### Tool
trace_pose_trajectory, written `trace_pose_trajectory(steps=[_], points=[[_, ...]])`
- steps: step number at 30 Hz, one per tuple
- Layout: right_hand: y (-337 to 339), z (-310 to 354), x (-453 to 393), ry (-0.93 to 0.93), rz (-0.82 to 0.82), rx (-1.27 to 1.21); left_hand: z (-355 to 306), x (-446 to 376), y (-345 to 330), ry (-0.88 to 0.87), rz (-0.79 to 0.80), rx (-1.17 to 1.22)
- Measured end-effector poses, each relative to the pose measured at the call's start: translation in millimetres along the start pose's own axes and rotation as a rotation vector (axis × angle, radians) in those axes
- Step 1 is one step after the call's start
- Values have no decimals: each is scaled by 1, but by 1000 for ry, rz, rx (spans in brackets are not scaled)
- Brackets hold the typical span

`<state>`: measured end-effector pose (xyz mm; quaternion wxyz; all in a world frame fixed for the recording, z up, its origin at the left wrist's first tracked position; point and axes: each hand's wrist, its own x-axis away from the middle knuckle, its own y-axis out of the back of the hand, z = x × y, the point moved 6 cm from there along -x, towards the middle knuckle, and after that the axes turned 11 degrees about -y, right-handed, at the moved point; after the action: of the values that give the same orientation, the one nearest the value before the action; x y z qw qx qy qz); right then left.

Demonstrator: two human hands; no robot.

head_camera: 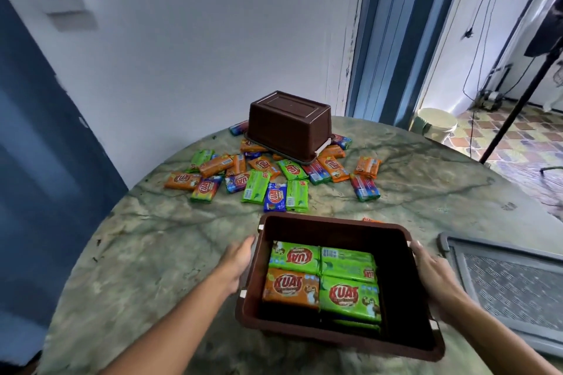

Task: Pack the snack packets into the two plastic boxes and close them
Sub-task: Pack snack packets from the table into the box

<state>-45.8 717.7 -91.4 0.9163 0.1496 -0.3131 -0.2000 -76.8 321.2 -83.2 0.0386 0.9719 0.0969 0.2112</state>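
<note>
An open brown plastic box (408,286) sits at the near side of the table, with several green and orange snack packets (323,277) lying flat inside. My left hand (237,262) lies against its left wall with straight fingers. My right hand (432,274) rests against its right wall, beside the white latch. A second brown box (289,123) stands upside down at the far side of the table, on top of loose packets. Many loose packets (268,179) in orange, green, blue and mixed colours are scattered in front of it.
The round green marble table (152,237) carries everything. A grey lid (511,283) with a mesh pattern lies at the right edge, next to my right hand. A white wall stands behind; a doorway with a dark stand leg and a pale stool opens at the right.
</note>
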Motion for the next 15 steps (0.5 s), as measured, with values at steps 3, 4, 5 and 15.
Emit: trace_pose_trajectory(steps=[3, 4, 5, 15], points=[[-27, 43, 35, 24, 82, -22, -11, 2, 31, -25, -90, 23], [-38, 58, 42, 45, 115, -47, -16, 2, 44, -28, -130, 16], [-55, 70, 44, 64, 145, -53, -19, 3, 62, -26, -170, 32], [-208, 121, 76, -27, 220, -50, -37, -30, 206, -53, -240, 52]])
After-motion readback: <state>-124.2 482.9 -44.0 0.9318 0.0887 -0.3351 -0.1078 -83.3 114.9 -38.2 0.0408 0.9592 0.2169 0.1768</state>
